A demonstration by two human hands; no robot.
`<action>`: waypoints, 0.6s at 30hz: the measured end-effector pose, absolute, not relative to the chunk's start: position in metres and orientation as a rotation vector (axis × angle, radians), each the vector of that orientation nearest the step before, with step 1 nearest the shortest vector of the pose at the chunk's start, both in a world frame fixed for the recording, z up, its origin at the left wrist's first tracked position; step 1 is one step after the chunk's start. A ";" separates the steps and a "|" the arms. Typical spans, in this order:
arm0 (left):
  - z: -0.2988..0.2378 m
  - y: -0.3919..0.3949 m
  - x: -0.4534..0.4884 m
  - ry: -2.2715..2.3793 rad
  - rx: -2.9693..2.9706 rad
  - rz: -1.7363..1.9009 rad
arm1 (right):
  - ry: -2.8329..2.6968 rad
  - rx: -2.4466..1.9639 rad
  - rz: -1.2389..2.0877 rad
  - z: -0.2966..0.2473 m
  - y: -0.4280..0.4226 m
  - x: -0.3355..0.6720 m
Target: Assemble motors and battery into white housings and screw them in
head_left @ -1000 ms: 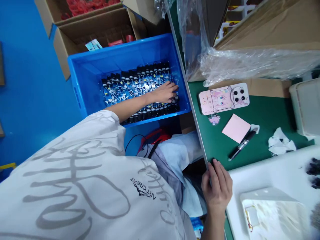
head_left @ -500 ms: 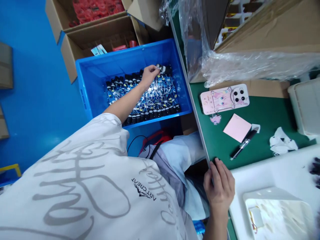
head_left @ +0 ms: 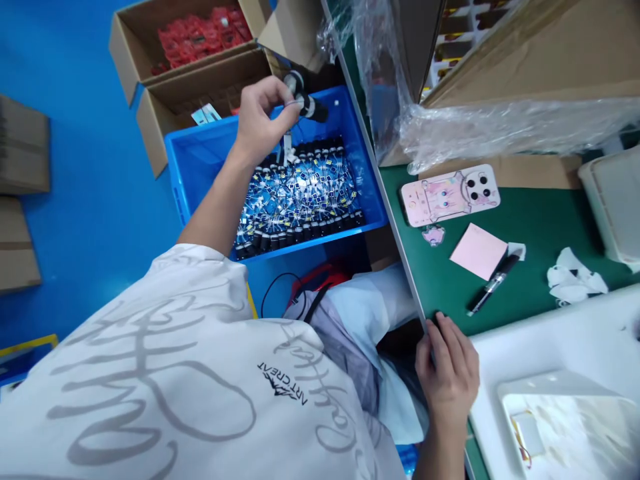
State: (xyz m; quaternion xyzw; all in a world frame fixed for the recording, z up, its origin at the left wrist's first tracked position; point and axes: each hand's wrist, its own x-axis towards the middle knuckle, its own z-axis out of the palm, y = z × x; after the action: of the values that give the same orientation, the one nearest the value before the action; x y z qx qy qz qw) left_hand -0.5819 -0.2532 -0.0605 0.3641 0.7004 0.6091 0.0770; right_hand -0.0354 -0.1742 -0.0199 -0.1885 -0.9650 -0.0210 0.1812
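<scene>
My left hand (head_left: 263,117) is raised above the blue crate (head_left: 203,153) and pinches a small black part with a thin wire (head_left: 305,103) that hangs down toward the crate. Rows of several similar black parts with blue-and-white tags (head_left: 300,193) fill the crate's floor. My right hand (head_left: 447,373) rests closed over the near edge of the green table (head_left: 540,233), fingers curled on the rim beside a white tray (head_left: 560,333).
On the green table lie a pink phone (head_left: 450,193), a pink sticky note (head_left: 479,251), a black pen (head_left: 493,285) and crumpled white paper (head_left: 575,283). Plastic-wrapped cardboard (head_left: 500,87) stands behind. Cardboard boxes (head_left: 190,47), one with red items, sit on the blue floor beyond the crate.
My left hand has risen from the parts in the crate, lifting one black wired part up above the crate's far edge. My right hand has stayed on the table edge.
</scene>
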 end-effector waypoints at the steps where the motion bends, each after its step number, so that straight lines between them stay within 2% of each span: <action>1: -0.052 -0.253 -0.576 2.065 1.125 1.851 | -2.722 -0.533 -0.064 -0.020 -0.174 -0.036; 10: 0.000 -0.254 -0.485 1.577 1.169 1.983 | -2.676 -0.493 -0.022 -0.017 -0.174 -0.039; 13: 0.022 -0.268 -0.437 1.499 1.320 1.807 | -2.446 -0.579 0.325 -0.013 -0.190 -0.039; 18: 0.038 -0.283 -0.344 1.205 1.630 1.214 | -2.048 -0.873 1.279 -0.031 -0.249 -0.043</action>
State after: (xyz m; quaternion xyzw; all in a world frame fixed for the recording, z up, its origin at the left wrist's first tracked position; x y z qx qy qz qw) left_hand -0.3437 -0.2830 0.0380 0.6380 0.4719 0.4755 0.3796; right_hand -0.0435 -0.2491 -0.0306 -0.3262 -0.7650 0.4778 0.2829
